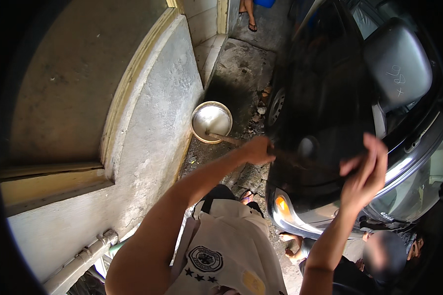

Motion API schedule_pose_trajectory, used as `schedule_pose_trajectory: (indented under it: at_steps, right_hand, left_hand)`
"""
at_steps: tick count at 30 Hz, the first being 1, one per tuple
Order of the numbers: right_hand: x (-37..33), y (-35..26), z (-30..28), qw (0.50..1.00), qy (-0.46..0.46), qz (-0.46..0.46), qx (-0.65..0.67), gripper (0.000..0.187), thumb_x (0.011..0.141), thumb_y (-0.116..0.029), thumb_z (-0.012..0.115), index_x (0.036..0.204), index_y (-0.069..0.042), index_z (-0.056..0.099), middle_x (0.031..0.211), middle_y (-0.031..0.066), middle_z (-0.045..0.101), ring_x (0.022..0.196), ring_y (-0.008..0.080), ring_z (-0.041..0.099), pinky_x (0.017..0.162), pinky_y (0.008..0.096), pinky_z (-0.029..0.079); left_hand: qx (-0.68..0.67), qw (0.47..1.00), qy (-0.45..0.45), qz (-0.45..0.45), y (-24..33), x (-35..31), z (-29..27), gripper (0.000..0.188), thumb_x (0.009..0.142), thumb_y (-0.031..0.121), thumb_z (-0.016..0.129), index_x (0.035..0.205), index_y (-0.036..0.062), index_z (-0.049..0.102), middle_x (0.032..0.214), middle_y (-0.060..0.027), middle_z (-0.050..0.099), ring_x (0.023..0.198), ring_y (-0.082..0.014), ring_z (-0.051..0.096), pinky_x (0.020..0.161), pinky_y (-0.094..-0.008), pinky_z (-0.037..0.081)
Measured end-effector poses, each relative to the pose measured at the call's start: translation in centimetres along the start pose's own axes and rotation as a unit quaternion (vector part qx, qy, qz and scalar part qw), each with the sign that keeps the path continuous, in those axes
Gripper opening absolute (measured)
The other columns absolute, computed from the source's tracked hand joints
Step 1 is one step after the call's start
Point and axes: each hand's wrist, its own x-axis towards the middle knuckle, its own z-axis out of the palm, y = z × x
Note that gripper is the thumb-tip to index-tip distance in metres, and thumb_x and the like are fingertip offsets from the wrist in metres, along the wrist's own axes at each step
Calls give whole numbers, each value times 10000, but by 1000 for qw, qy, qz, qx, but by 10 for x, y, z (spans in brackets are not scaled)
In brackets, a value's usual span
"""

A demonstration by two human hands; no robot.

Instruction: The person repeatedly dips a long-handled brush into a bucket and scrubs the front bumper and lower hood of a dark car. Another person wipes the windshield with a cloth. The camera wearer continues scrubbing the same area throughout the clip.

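My left hand (258, 150) is closed around a thin wooden stick (224, 138). One end of the stick reaches toward a round metal bowl (211, 120) on the ground by the wall. Its other end runs, blurred, to the right across the dark car (325, 98). My right hand (366, 172) is raised in front of the car's body with fingers apart and nothing clearly in it; its thumb is close to the blurred end of the stick. I wear a white shirt with a round badge (205, 258).
A grey concrete wall with yellowish trim (152, 128) fills the left, with a pipe (83, 258) at its foot. The car's side mirror (398, 59) and amber lamp (281, 203) are at right. Another person crouches at lower right (384, 255). Someone's sandalled foot (251, 22) is at the top.
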Motion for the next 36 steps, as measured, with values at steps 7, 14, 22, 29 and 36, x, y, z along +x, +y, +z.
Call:
schedule_pose_trajectory:
  at_steps: [7, 14, 22, 29, 36]
  right_hand:
    - [86, -25, 146, 968, -157, -58, -186, 268, 1040, -91, 421, 1134, -66, 671, 522, 51, 550, 523, 105, 597, 564, 270, 451]
    - [-106, 42, 17, 996, 2, 29, -90, 246, 1036, -116, 435, 1113, 19, 625, 567, 17, 609, 482, 104, 575, 501, 249, 460]
    - [-303, 83, -78, 988, -22, 83, -129, 177, 1027, -111, 422, 1020, -16, 571, 570, 40, 575, 561, 159, 588, 688, 342, 528]
    - [-77, 39, -54, 996, 43, 31, -72, 332, 1089, -225, 382, 1101, 32, 593, 557, 65, 591, 440, 111, 522, 557, 249, 497]
    - [27, 0, 94, 990, -131, 27, -39, 261, 1059, -112, 407, 1132, -26, 642, 573, 52, 613, 539, 124, 627, 625, 271, 531]
  left_hand:
    - [-98, 982, 144, -73, -35, 6, -79, 395, 736, 296, 785, 896, -53, 693, 825, -231, 698, 820, -257, 696, 729, -413, 536]
    - [3, 995, 74, 61, -79, -27, 70, 224, 657, 270, 732, 798, 97, 710, 729, -169, 674, 747, -381, 678, 704, -476, 536]
    - [144, 981, -81, 104, -85, -76, 176, 326, 502, 248, 778, 783, 113, 683, 818, -110, 672, 870, -333, 664, 797, -453, 510]
    - [49, 996, -54, 55, -14, -15, 54, 381, 694, 407, 767, 862, 68, 717, 872, -201, 690, 909, -400, 667, 798, -487, 528]
    - [-44, 997, -38, -42, -52, 5, -56, 342, 746, 333, 756, 900, 31, 711, 797, -149, 707, 783, -275, 703, 682, -404, 543]
